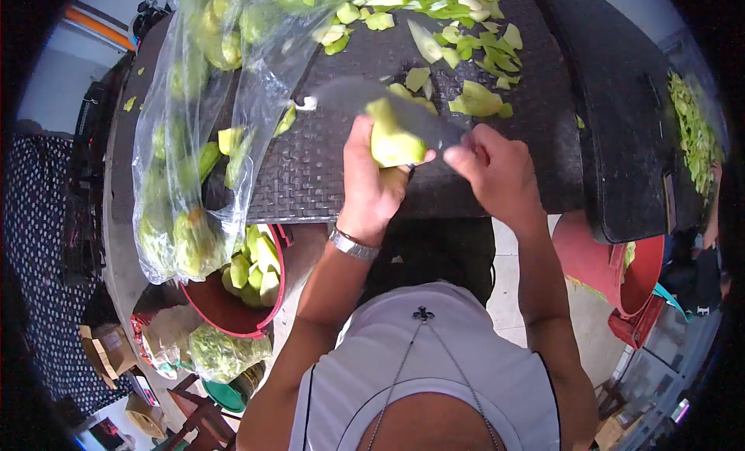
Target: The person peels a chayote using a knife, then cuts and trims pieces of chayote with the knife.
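Vegetable (397,146) near peelings (475,100), plastic bag (272,67)

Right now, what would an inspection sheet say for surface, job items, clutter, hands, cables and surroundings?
Surface: dark woven-textured table.
Job's things: pale green vegetable piece; knife, motion-blurred.
Clutter: peelings scattered on the table; clear plastic bag of vegetables overhanging the near edge.
Hands: left hand holds the vegetable piece; right hand grips the knife.
Cables: none clearly made out.
Surroundings: left red bucket containing cut pieces; right red bucket.
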Motion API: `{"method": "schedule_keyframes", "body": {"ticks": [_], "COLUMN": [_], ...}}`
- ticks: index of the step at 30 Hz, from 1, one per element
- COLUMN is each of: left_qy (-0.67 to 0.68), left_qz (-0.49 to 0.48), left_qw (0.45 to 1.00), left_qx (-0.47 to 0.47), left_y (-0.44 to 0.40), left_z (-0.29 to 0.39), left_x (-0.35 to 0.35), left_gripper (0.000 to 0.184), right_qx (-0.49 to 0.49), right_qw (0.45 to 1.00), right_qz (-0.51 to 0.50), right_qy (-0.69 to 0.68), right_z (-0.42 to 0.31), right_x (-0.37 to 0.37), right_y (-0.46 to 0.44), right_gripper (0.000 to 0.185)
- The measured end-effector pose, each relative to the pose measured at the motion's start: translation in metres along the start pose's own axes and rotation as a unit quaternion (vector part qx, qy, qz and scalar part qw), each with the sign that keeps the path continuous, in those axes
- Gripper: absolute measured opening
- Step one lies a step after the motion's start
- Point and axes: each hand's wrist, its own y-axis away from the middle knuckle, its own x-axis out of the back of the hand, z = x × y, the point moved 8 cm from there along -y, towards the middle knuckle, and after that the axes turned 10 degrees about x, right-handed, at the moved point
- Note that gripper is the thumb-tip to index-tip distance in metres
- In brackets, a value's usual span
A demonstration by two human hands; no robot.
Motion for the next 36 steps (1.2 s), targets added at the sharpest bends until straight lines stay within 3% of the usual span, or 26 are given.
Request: {"method": "schedule_keyframes", "body": {"ticks": [4,9,10,12,15,19,20,24,28,29,34,36], "left_qy": [0.013,0.026,0.011,-0.031,-0.03,0.074,0.076,0.102,0.042,0.057,0.074,0.067], "left_qz": [-0.015,-0.077,-0.116,-0.096,-0.072,-0.12,-0.024,-0.069,-0.174,-0.134,-0.139,-0.138], "left_qw": [0.998,0.996,0.993,0.995,0.997,0.99,0.997,0.992,0.983,0.989,0.986,0.987], "left_qx": [0.057,0.023,-0.004,0.018,0.017,0.03,0.02,0.004,0.026,0.037,0.057,0.056], "left_y": [-0.001,0.0,0.008,0.018,0.021,0.007,0.009,0.013,0.015,0.013,0.014,0.018], "left_z": [-0.013,-0.006,0.001,0.003,0.006,0.0,-0.006,-0.007,0.0,-0.001,-0.003,0.004], "left_x": [0.007,0.01,0.0,-0.012,-0.017,-0.008,0.004,0.011,0.0,0.004,-0.001,-0.01], "left_gripper": [0.059,0.063,0.063,0.062,0.063,0.055,0.055,0.055,0.048,0.044,0.055,0.06], "right_qx": [0.077,0.109,0.064,-0.027,-0.025,0.031,0.054,0.122,0.102,0.095,0.059,-0.04], "right_qw": [0.996,0.994,0.997,0.998,0.999,0.999,0.998,0.991,0.994,0.994,0.992,0.988], "right_qz": [-0.005,-0.002,0.001,0.009,0.021,-0.04,-0.041,-0.047,-0.018,-0.017,-0.031,-0.025], "right_qy": [0.032,0.033,0.039,0.051,-0.009,-0.002,-0.007,-0.006,0.043,0.047,0.104,0.145], "right_z": [-0.017,-0.011,0.005,0.038,0.038,-0.006,-0.015,-0.02,0.001,0.005,0.032,0.067], "right_x": [-0.008,-0.009,-0.002,0.015,0.023,0.005,0.002,-0.006,0.004,0.006,0.011,0.031], "right_y": [0.004,-0.003,-0.009,-0.023,-0.021,-0.007,-0.005,-0.005,-0.019,-0.023,-0.033,-0.039], "right_gripper": [0.053,0.06,0.061,0.063,0.064,0.056,0.051,0.046,0.048,0.048,0.067,0.071]}}
